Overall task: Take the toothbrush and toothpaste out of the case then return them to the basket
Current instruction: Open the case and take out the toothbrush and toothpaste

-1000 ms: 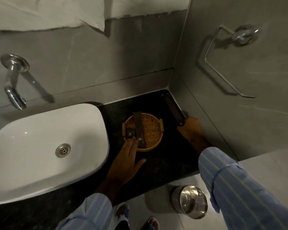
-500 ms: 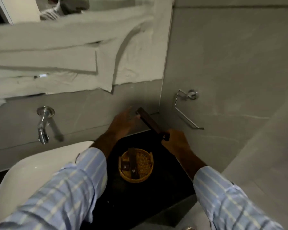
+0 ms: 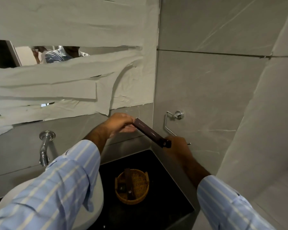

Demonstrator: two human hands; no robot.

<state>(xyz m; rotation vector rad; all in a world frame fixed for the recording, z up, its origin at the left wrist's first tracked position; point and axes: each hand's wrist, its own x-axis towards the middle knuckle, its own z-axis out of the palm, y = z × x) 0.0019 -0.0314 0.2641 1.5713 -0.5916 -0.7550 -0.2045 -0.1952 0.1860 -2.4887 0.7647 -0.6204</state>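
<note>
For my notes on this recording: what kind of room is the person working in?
Most likely a bathroom: a wall tap over a white basin, a mirror mostly papered over, and a chrome holder on the tiled wall.

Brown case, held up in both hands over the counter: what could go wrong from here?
1. The brown case is held aloft between the right hand and the left hand at its far end; contents could slip out and miss the wicker basket, well below.
2. The white sink sits beside the basket; a dropped item may land there.
</note>
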